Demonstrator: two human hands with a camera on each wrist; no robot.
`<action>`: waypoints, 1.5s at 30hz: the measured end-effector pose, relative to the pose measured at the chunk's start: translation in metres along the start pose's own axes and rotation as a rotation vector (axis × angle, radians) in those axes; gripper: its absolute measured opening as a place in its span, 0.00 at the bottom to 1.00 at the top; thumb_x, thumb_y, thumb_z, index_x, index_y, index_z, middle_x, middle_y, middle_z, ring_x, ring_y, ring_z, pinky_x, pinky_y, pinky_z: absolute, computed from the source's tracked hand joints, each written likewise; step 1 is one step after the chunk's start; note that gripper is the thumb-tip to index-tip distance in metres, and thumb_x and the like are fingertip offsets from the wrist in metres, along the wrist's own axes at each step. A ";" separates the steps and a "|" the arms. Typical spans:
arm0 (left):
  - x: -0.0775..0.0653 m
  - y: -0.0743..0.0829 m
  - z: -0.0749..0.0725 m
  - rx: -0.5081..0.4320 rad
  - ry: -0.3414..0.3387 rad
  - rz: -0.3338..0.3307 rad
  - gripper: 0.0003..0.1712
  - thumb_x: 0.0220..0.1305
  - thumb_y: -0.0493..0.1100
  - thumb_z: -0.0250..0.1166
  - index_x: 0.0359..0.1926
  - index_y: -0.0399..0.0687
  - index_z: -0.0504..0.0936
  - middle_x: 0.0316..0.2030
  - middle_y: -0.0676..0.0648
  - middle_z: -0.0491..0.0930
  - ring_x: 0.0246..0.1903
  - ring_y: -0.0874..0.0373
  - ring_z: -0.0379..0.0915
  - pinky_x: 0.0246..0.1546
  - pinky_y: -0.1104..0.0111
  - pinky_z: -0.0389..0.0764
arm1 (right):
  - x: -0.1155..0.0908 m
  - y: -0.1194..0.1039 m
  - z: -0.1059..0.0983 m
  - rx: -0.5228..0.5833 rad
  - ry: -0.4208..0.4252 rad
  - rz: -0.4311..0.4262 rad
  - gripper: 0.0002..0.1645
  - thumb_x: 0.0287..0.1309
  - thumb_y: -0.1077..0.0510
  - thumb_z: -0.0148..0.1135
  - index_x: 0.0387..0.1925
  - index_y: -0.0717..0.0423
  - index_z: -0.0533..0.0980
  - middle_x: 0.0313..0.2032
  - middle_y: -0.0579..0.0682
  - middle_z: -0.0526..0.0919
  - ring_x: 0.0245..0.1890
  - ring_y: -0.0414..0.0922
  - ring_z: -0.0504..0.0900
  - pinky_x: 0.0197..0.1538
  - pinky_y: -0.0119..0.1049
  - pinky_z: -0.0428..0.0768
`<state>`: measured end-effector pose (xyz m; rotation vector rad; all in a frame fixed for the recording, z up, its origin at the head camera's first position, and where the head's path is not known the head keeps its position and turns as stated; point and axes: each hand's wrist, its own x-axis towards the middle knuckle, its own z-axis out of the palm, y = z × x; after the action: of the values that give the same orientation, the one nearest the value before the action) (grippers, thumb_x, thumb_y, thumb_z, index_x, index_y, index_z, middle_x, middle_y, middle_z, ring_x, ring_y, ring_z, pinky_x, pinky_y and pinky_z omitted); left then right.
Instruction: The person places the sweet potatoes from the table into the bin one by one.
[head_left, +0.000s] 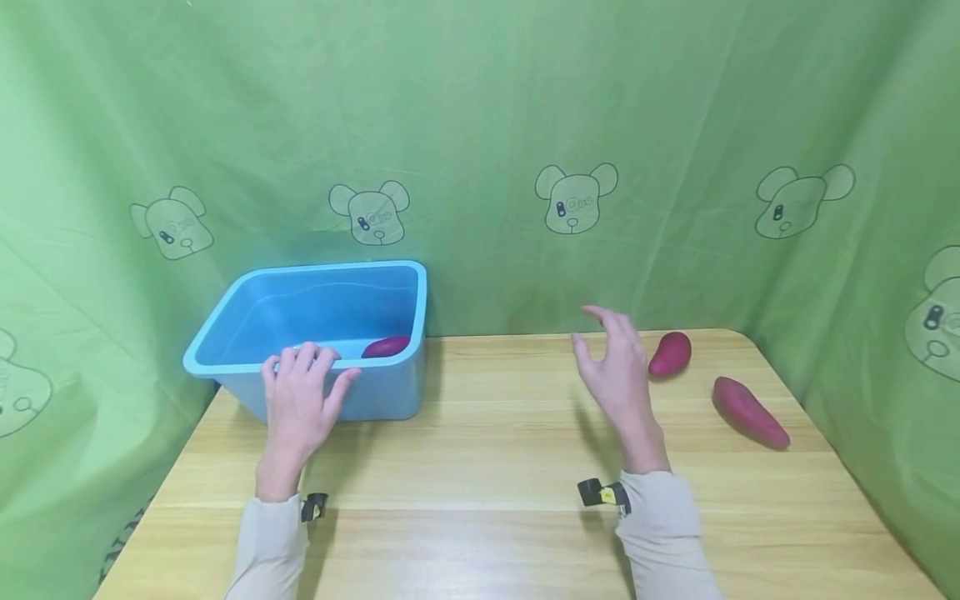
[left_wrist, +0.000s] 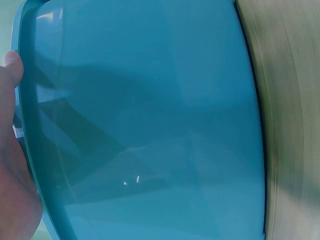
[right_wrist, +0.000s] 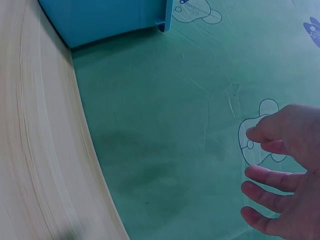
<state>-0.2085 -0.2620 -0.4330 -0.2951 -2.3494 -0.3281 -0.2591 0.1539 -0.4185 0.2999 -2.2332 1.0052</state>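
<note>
A blue plastic bin (head_left: pixel 378 392) stands at the left of the table, and a purple-red sweet potato (head_left: pixel 386 347) lies inside it, partly hidden by the near rim. My left hand (head_left: pixel 298 404) grips that rim, with the fingers hooked over it and the thumb along it. In the left wrist view the bin's outer wall (left_wrist: pixel 150 125) fills most of the picture. My right hand (head_left: pixel 617 375) is raised above the table, its fingers spread and holding nothing. Nearest to it, on its right, is a short, rounded sweet potato (head_left: pixel 670 356). A longer, pointed sweet potato (head_left: pixel 750 412) lies farther right.
A green cloth (head_left: pixel 480 125) printed with bear heads hangs behind the table and at both sides. The wooden table (head_left: pixel 480 467) has a rounded far right corner. Each wrist wears a small black camera on a band.
</note>
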 end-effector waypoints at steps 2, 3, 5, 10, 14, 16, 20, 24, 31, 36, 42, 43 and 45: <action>0.000 0.000 0.000 0.000 0.000 -0.002 0.22 0.62 0.63 0.58 0.39 0.50 0.77 0.39 0.47 0.73 0.43 0.46 0.64 0.51 0.46 0.55 | 0.001 0.002 -0.002 -0.006 -0.003 0.014 0.26 0.55 0.61 0.65 0.56 0.57 0.73 0.54 0.55 0.75 0.57 0.54 0.72 0.59 0.51 0.67; 0.000 0.000 0.000 0.000 -0.002 -0.002 0.22 0.62 0.63 0.58 0.40 0.50 0.77 0.39 0.47 0.73 0.43 0.46 0.64 0.51 0.46 0.55 | 0.001 0.003 -0.003 -0.007 -0.004 0.021 0.26 0.55 0.61 0.65 0.57 0.57 0.73 0.54 0.56 0.75 0.57 0.54 0.72 0.59 0.52 0.67; 0.000 0.000 0.000 -0.001 -0.003 -0.005 0.22 0.62 0.63 0.58 0.40 0.50 0.77 0.39 0.47 0.73 0.43 0.46 0.64 0.51 0.46 0.55 | 0.001 0.005 -0.004 -0.009 -0.006 0.037 0.26 0.55 0.61 0.65 0.57 0.57 0.72 0.55 0.56 0.75 0.57 0.54 0.71 0.59 0.52 0.66; 0.000 0.001 0.000 0.002 0.000 -0.001 0.22 0.62 0.63 0.58 0.39 0.50 0.77 0.39 0.47 0.73 0.43 0.46 0.64 0.51 0.46 0.55 | 0.001 0.012 -0.009 -0.019 0.004 0.061 0.26 0.55 0.60 0.65 0.57 0.57 0.73 0.55 0.56 0.75 0.57 0.55 0.72 0.58 0.55 0.65; 0.000 0.001 -0.001 0.002 -0.005 -0.002 0.22 0.62 0.64 0.58 0.39 0.51 0.77 0.39 0.47 0.73 0.43 0.46 0.64 0.51 0.46 0.55 | 0.001 0.018 -0.012 -0.033 0.023 0.075 0.25 0.55 0.60 0.65 0.56 0.56 0.73 0.54 0.56 0.76 0.55 0.55 0.73 0.56 0.56 0.65; 0.000 0.001 -0.001 0.000 -0.009 -0.004 0.22 0.62 0.64 0.58 0.39 0.50 0.77 0.39 0.47 0.73 0.44 0.46 0.63 0.51 0.46 0.55 | 0.001 0.021 -0.013 -0.038 0.030 0.083 0.25 0.55 0.60 0.65 0.56 0.56 0.73 0.53 0.57 0.76 0.55 0.56 0.73 0.56 0.55 0.65; 0.000 0.001 0.000 -0.001 -0.009 -0.004 0.22 0.62 0.63 0.58 0.39 0.50 0.77 0.39 0.47 0.73 0.44 0.46 0.63 0.51 0.46 0.54 | 0.001 0.026 -0.016 -0.039 0.037 0.099 0.25 0.55 0.61 0.65 0.56 0.57 0.73 0.53 0.57 0.76 0.54 0.56 0.72 0.56 0.54 0.66; -0.001 0.001 0.000 -0.002 -0.006 -0.006 0.22 0.62 0.63 0.58 0.39 0.50 0.77 0.39 0.47 0.73 0.44 0.46 0.64 0.51 0.46 0.55 | 0.001 0.029 -0.020 -0.047 0.036 0.118 0.26 0.55 0.61 0.65 0.56 0.57 0.73 0.53 0.58 0.76 0.54 0.56 0.72 0.56 0.55 0.65; 0.000 0.001 -0.001 -0.007 -0.008 -0.010 0.22 0.61 0.63 0.58 0.38 0.51 0.77 0.39 0.47 0.73 0.43 0.46 0.63 0.50 0.46 0.54 | 0.001 0.037 -0.026 -0.054 0.041 0.145 0.25 0.55 0.60 0.64 0.56 0.57 0.73 0.52 0.60 0.76 0.54 0.57 0.72 0.57 0.57 0.60; -0.001 0.002 -0.001 -0.005 -0.012 -0.013 0.22 0.62 0.63 0.58 0.38 0.51 0.77 0.39 0.47 0.73 0.43 0.46 0.63 0.50 0.46 0.54 | 0.000 0.042 -0.030 -0.054 0.039 0.174 0.26 0.56 0.60 0.64 0.57 0.56 0.72 0.53 0.59 0.76 0.54 0.56 0.71 0.57 0.56 0.62; -0.001 0.003 -0.002 -0.003 -0.018 -0.015 0.22 0.62 0.63 0.58 0.38 0.51 0.77 0.39 0.47 0.73 0.44 0.46 0.63 0.51 0.46 0.54 | 0.000 0.046 -0.035 -0.061 0.046 0.204 0.27 0.56 0.59 0.64 0.58 0.56 0.71 0.53 0.59 0.75 0.52 0.57 0.72 0.57 0.56 0.63; -0.001 0.003 -0.003 -0.003 -0.018 -0.016 0.22 0.62 0.63 0.58 0.38 0.51 0.77 0.39 0.47 0.73 0.44 0.46 0.63 0.51 0.46 0.54 | -0.001 0.047 -0.036 -0.063 0.050 0.210 0.27 0.56 0.59 0.64 0.58 0.56 0.71 0.53 0.59 0.75 0.48 0.56 0.73 0.55 0.55 0.65; -0.001 0.003 -0.003 -0.002 -0.021 -0.016 0.22 0.62 0.63 0.58 0.38 0.50 0.77 0.39 0.47 0.73 0.44 0.46 0.63 0.51 0.46 0.54 | -0.001 0.048 -0.036 -0.072 0.059 0.214 0.27 0.56 0.59 0.64 0.58 0.56 0.71 0.52 0.59 0.76 0.41 0.54 0.74 0.51 0.52 0.67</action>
<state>-0.2054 -0.2606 -0.4310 -0.2819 -2.3734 -0.3370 -0.2627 0.2126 -0.4293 -0.0011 -2.2766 1.0260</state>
